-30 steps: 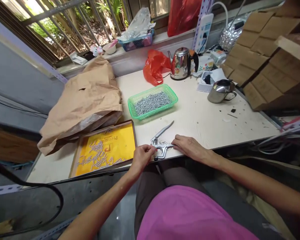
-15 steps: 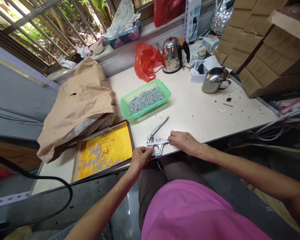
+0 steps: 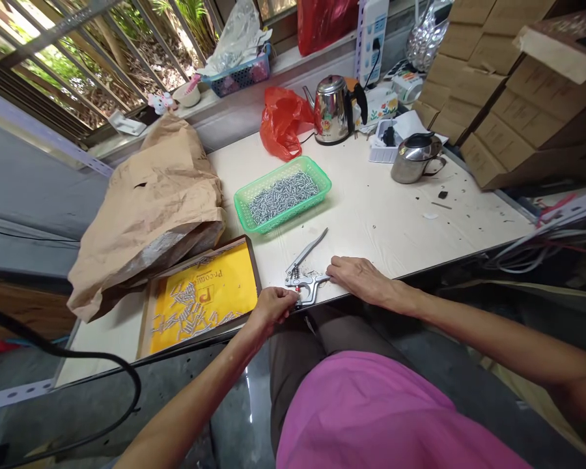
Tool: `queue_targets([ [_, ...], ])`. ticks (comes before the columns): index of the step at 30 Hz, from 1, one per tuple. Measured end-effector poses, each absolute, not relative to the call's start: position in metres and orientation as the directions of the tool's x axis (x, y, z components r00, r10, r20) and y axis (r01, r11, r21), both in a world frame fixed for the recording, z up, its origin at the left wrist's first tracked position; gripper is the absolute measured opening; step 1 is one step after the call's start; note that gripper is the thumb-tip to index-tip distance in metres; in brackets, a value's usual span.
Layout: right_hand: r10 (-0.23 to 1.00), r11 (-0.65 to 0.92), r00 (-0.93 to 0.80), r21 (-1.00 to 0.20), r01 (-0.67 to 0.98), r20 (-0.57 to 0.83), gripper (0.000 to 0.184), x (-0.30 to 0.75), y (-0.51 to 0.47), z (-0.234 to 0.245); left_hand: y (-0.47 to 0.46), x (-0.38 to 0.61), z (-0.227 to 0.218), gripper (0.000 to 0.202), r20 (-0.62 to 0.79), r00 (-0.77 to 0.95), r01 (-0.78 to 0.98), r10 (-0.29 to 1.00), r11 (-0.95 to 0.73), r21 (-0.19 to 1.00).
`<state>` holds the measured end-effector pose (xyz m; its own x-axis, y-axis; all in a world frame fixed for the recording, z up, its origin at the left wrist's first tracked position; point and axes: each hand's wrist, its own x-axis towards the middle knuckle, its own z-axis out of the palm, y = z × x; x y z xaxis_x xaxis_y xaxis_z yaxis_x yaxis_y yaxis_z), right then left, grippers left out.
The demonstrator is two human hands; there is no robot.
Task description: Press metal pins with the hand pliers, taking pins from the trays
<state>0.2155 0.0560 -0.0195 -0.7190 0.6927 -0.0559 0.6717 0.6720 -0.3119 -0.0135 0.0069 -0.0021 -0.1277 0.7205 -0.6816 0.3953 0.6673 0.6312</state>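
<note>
A metal hand press point(image 3: 305, 281) lies at the table's front edge, its long upper handle raised and pointing away from me. My left hand point(image 3: 273, 307) pinches at the press's jaw, and anything small between the fingers is hidden. My right hand point(image 3: 359, 279) lies over the press's lower handle end. To the left, a shallow tray with a yellow printed card point(image 3: 202, 299) holds scattered small silver metal pieces. A green plastic basket point(image 3: 282, 194) full of similar pieces stands farther back on the pale table point(image 3: 385, 221).
A large brown paper bag point(image 3: 149, 221) lies left of the tray. At the back stand a steel kettle point(image 3: 332, 109), a red plastic bag point(image 3: 283, 122) and a steel jug point(image 3: 415, 159). Stacked cardboard boxes point(image 3: 512, 98) rise at right, and a black cable point(image 3: 63, 352) hangs at lower left.
The whole scene has shifted slightly in view as my head moved. Both hands stay at the press, which has not visibly changed position on the table.
</note>
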Motion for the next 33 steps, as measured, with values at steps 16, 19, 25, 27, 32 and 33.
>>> queue_targets([
  [16,0.480,0.834,-0.873,-0.266,0.483,-0.080,0.080,0.209,0.130,-0.014,0.004,-0.010,-0.001,0.028,-0.691,-0.173,0.357,0.702,0.698,0.621],
  [19,0.486,0.832,-0.872,-0.276,0.480,-0.052,0.066,0.213,0.120,-0.013,0.001,-0.013,-0.002,0.031,-0.664,-0.172,0.477,0.728,0.651,0.590],
  [25,0.508,0.814,-0.858,-0.368,0.450,0.074,0.065,0.216,0.104,-0.019,0.002,0.002,0.003,0.022,-0.044,0.059,0.924,0.997,-0.038,0.380],
  [27,0.539,0.792,-0.839,-0.383,0.475,0.075,0.071,0.216,0.100,-0.019,0.013,0.013,0.002,0.033,0.042,0.245,0.931,0.969,-0.247,0.268],
  [32,0.624,0.728,-0.781,-0.356,0.586,-0.007,0.090,0.218,0.092,-0.012,0.049,0.031,-0.002,0.062,-0.099,0.442,0.892,0.891,-0.426,0.151],
  [33,0.644,0.713,-0.764,-0.332,0.618,-0.038,0.086,0.219,0.090,-0.009,0.053,0.031,-0.001,0.063,-0.126,0.455,0.888,0.882,-0.438,0.142],
])
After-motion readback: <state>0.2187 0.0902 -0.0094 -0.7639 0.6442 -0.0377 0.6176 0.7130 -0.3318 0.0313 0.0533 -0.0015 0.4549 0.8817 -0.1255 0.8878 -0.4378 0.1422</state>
